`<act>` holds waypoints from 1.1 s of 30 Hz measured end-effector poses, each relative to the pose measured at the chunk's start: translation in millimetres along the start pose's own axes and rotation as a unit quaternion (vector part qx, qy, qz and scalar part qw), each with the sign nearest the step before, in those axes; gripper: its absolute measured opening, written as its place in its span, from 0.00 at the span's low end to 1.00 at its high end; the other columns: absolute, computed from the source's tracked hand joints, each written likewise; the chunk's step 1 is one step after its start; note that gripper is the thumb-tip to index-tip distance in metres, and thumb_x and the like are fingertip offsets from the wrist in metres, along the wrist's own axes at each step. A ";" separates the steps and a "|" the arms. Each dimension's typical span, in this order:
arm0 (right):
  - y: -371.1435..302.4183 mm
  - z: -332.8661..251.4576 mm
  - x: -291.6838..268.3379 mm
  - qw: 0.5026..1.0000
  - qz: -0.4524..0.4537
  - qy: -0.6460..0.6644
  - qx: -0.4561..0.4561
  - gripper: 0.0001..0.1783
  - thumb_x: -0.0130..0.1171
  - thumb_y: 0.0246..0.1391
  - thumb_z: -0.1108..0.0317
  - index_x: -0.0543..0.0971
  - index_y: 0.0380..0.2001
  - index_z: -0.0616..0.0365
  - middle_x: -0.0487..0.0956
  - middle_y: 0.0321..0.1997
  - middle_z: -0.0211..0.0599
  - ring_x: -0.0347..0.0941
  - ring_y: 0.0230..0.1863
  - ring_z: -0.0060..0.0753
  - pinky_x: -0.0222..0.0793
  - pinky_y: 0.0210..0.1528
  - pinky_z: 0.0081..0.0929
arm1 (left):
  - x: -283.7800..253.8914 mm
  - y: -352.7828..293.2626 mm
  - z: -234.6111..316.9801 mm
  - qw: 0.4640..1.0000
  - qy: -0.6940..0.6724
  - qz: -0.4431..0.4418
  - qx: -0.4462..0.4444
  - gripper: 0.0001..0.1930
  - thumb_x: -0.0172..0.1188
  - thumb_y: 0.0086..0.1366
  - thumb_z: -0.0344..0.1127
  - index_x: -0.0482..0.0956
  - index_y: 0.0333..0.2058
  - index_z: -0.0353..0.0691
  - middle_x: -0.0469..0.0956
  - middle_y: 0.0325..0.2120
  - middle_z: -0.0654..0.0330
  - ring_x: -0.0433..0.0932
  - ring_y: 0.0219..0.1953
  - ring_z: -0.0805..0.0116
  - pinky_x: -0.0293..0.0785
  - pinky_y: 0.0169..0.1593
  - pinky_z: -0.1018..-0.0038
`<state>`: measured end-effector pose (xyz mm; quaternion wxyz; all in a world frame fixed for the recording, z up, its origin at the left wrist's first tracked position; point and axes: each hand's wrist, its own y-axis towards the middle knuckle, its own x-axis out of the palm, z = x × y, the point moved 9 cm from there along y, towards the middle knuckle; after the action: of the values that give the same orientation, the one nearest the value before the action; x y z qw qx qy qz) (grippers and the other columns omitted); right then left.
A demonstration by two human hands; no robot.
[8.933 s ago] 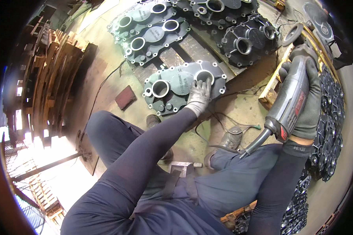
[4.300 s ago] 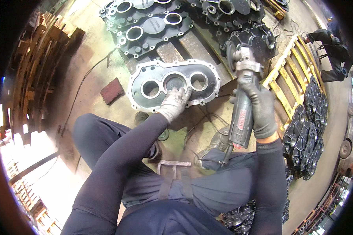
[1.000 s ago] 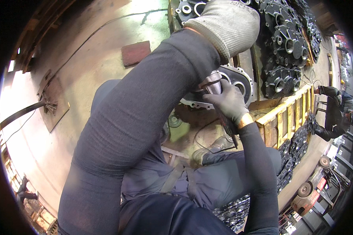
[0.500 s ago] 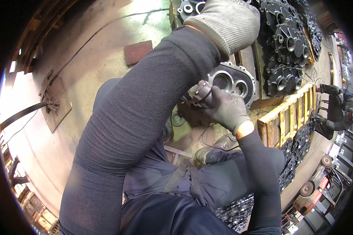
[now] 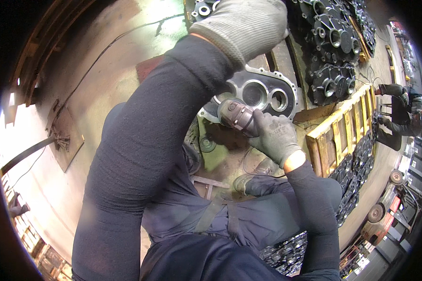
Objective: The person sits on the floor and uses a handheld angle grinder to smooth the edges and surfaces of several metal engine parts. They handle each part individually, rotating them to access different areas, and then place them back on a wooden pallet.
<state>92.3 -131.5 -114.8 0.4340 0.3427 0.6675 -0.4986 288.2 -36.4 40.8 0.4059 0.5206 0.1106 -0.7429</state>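
In my right hand (image 5: 277, 136), in a grey glove, is an angle grinder (image 5: 239, 115) with its fingers closed round the body. The grinder's head lies over the near left edge of a black cast metal housing (image 5: 286, 84) with machined round openings; whether the disc touches it I cannot tell. My left hand (image 5: 246, 30), in a pale knitted glove, is raised close at the top of the view. Its fingers are turned away and hidden, and its sleeve covers part of the housing's left side.
Stacked black castings (image 5: 333, 42) stand at the far right, beside a yellow wooden pallet frame (image 5: 337, 126). A loose disc (image 5: 207, 143) lies on the floor by my foot. A cable (image 5: 105, 49) runs across the floor at left. Another person (image 5: 403, 112) is at far right.
The grinder's head now shows more fully, clear of my left sleeve, over the housing's near left edge. My left hand and forearm have shifted left in view, and the whole scene has shifted slightly.
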 end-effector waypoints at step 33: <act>-64.1 93.8 26.8 0.994 0.034 0.021 0.106 0.38 0.80 0.47 0.50 0.75 0.56 0.56 0.86 0.42 0.43 0.87 0.44 0.50 0.77 0.49 0.47 | 24.2 18.7 29.2 0.998 0.006 -0.065 -0.017 0.17 0.65 0.73 0.43 0.82 0.47 0.31 0.84 0.45 0.37 0.86 0.50 0.41 0.81 0.54 0.50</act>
<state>47.1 -238.4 -127.7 0.3975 0.4198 0.6078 -0.5444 278.6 -77.4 37.3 0.3646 0.5095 0.1592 -0.7630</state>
